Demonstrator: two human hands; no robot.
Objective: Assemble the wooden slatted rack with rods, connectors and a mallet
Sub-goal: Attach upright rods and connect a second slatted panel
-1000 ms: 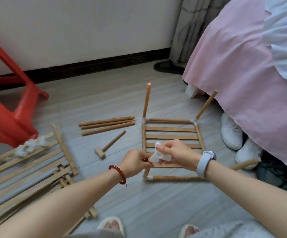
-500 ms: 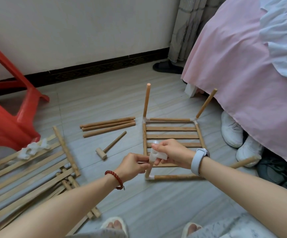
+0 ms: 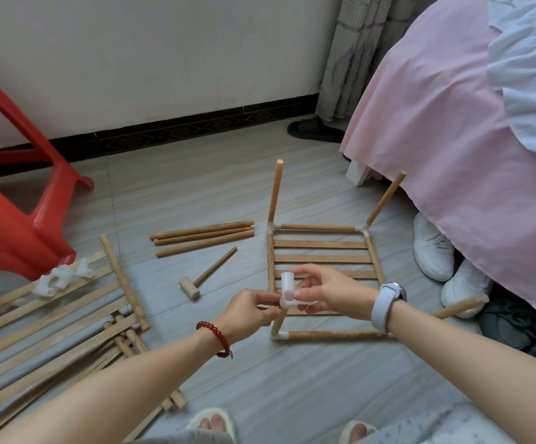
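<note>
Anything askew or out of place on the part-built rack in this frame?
Yes. The far-right upright rod leans outward toward the pink bedcover, while the far-left upright rod stands nearly straight. The near-right rod lies almost flat, pointing at the white shoes. Nothing looks broken.

Bare grey floor lies open at upper centre. Two upright wooden rods flank the frame's far side; the red plastic chair blocks left, pink bedspread right.
</note>
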